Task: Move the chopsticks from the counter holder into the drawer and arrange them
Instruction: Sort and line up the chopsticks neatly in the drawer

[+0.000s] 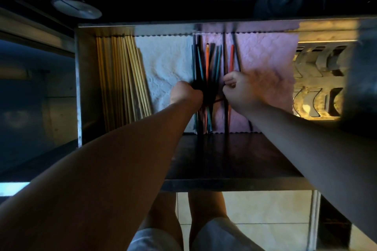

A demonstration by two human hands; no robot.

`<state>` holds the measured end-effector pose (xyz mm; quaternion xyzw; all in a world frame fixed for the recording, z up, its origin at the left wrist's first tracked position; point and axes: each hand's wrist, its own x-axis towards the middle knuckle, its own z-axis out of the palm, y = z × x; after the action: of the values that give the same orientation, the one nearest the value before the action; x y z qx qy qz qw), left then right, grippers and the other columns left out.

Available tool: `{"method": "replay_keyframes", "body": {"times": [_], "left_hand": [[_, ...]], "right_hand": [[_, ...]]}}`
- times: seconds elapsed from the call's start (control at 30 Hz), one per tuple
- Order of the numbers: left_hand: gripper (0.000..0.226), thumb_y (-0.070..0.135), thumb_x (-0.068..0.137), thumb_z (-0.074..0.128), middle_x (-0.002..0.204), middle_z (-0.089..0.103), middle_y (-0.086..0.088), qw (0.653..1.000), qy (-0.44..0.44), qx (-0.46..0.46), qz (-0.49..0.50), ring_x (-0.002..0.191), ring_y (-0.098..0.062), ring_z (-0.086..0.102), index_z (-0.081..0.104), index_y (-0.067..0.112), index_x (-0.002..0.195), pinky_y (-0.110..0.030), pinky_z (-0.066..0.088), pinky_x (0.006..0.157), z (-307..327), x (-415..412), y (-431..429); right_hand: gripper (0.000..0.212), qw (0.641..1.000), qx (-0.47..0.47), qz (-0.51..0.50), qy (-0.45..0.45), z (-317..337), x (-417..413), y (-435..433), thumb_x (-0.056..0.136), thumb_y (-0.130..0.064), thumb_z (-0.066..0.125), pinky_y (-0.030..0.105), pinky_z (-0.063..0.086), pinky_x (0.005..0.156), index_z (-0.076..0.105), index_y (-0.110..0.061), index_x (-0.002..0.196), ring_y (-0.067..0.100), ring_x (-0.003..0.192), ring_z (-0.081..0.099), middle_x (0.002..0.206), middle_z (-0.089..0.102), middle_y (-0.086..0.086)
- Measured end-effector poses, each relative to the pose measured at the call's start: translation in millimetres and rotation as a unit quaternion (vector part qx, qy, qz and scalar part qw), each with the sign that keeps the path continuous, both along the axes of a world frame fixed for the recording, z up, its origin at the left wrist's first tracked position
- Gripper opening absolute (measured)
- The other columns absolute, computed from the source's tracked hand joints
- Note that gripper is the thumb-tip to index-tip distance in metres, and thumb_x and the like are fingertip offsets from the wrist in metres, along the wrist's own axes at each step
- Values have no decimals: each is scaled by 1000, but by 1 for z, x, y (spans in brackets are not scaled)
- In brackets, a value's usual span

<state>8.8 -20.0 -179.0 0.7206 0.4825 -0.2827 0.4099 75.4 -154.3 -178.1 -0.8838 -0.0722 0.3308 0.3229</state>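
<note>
My left hand [186, 92] grips the coloured chopsticks [207, 61] in the drawer [78, 87] (mid-length, bundle crossed); my right hand [239, 89] pinches one dark chopstick [224, 53] just beside. Long axes run away from me.

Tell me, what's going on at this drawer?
A person is sorting chopsticks in an open drawer. Their left hand grips a bundle of coloured chopsticks, dark, teal and orange, in the middle of the drawer. Their right hand pinches a single dark chopstick just beside the bundle. Pale wooden chopsticks lie side by side along the drawer's left side, next to a paper liner.
</note>
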Motion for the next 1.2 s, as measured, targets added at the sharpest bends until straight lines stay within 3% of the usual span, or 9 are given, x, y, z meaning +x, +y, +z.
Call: {"method": "replay_keyframes", "body": {"times": [0.2, 0.3, 0.37, 0.47, 0.6, 0.7, 0.77, 0.87, 1.2], "left_hand": [[16, 17, 86, 50, 79, 64, -8, 997, -10, -18, 78, 73, -25, 63, 63, 9, 82, -24, 41, 54, 5, -5, 6], [15, 17, 88, 49, 74, 60, -5, 997, -37, -12, 63, 70, -24, 61, 63, 10, 89, -24, 38, 50, 6, -10, 8], [10, 21, 88, 55, 71, 62, -4, 997, -55, -14, 58, 67, -23, 61, 60, 16, 80, -25, 44, 50, 6, -12, 8], [20, 26, 86, 64, 71, 67, -6, 996, -68, -18, 59, 61, -22, 65, 56, 18, 70, -30, 52, 54, 5, -13, 8], [19, 20, 86, 52, 77, 70, -13, 995, -58, -39, 76, 67, -29, 68, 67, 8, 87, -33, 56, 55, 5, -9, 7], [27, 18, 90, 46, 95, 70, -19, 991, -45, -59, 114, 85, -36, 69, 64, 5, 104, -48, 59, 77, 6, -5, 6], [29, 18, 93, 42, 103, 69, -18, 989, -42, -56, 128, 92, -35, 67, 62, 7, 110, -45, 58, 82, 8, -5, 6], [31, 16, 95, 39, 105, 69, -16, 992, -37, -26, 115, 92, -32, 65, 64, 5, 110, -33, 52, 75, 9, -6, 9], [30, 20, 97, 39, 99, 69, -20, 993, -52, 15, 108, 92, -37, 65, 64, 3, 94, -37, 51, 72, 14, -22, 27]], "right_hand": [[23, 997, 15, 27, -71, 11, -4, 8, 83, 3, 53, 18, 41, 73, 66, 0, 100, 22, 92, 60, 101, 66, 15], [23, 994, 4, 44, -102, 15, -6, 15, 81, 1, 53, 28, 49, 78, 67, -3, 98, 25, 93, 62, 101, 65, 14], [21, 992, -19, 47, -116, 15, -7, 21, 80, -4, 54, 37, 52, 79, 67, -7, 96, 27, 92, 62, 103, 64, 12], [18, 986, -78, 45, -137, 16, -6, 27, 79, -16, 56, 42, 47, 87, 65, -19, 94, 27, 99, 57, 108, 60, 5], [18, 966, -115, 116, -201, 20, -6, 28, 78, -18, 57, 43, 37, 90, 65, -23, 94, 31, 108, 51, 110, 57, 3], [22, 980, -68, 128, -139, 18, -4, 32, 83, -14, 56, 39, 46, 90, 67, -20, 101, 26, 107, 57, 111, 63, 3], [26, 987, -57, 115, -96, 16, -2, 37, 85, -13, 56, 38, 51, 89, 68, -18, 108, 23, 106, 61, 114, 66, 4], [29, 988, -74, 106, -80, 11, -1, 44, 87, -19, 59, 36, 52, 89, 67, -19, 114, 23, 106, 63, 118, 66, 5], [28, 973, -174, 94, -118, -10, 4, 78, 86, -35, 64, 31, 48, 76, 68, -15, 105, 29, 101, 64, 112, 65, 8]]}}
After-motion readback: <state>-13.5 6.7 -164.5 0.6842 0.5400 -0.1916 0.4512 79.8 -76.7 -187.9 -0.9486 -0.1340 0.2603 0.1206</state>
